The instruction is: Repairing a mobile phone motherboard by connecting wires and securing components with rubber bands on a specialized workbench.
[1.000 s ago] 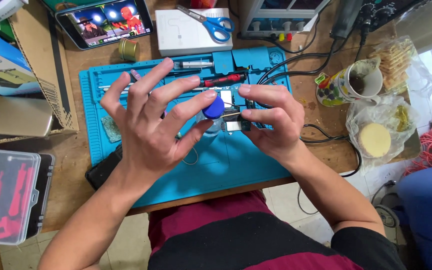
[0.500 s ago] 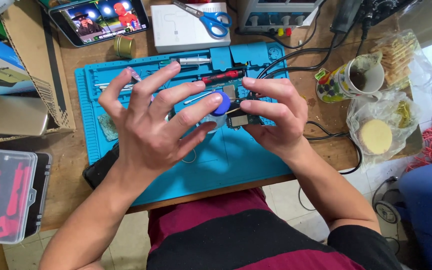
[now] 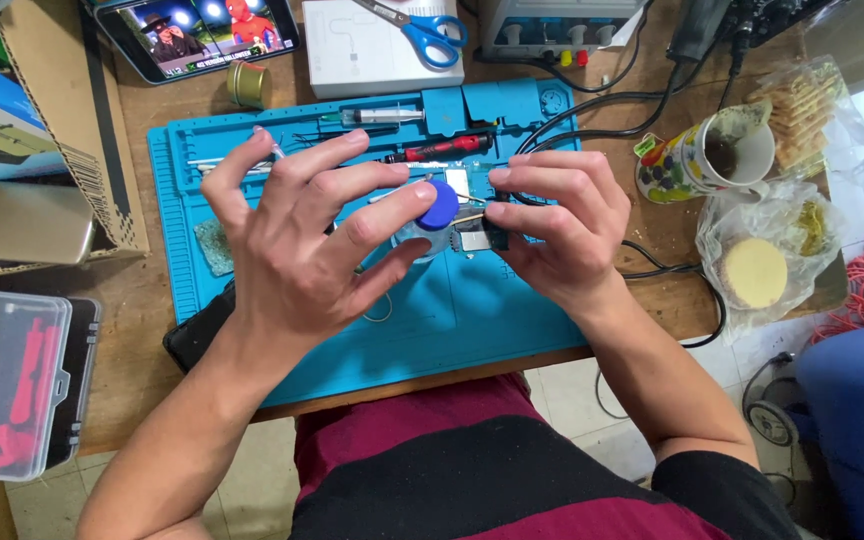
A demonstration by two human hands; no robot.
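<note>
Blue silicone work mat point(image 3: 472, 320) lies under both of my hands on the wooden desk point(image 3: 142, 300). My left hand point(image 3: 302, 240) is spread, fingers fanned wide, with the thumb and a fingertip touching a small bottle with a round blue cap point(image 3: 439, 206) at its right side. My right hand point(image 3: 557, 230) is curled, its fingertips pinching a small circuit board point(image 3: 474, 238) that sits just beside the bottle, between the two hands. Beyond my left fingertips, a red-handled screwdriver point(image 3: 442, 150) and a syringe point(image 3: 377, 117) rest in the mat's upper trays. Farther out past them lie a white box point(image 3: 352, 60) carrying blue-handled scissors point(image 3: 422, 30) and a phone point(image 3: 197, 35) with a lit screen. To the right of my right hand stand a patterned mug point(image 3: 707, 160) and a clear bag holding a round biscuit point(image 3: 752, 272). To the left of my left forearm sits a clear plastic case point(image 3: 7, 385) with red tools inside.
</note>
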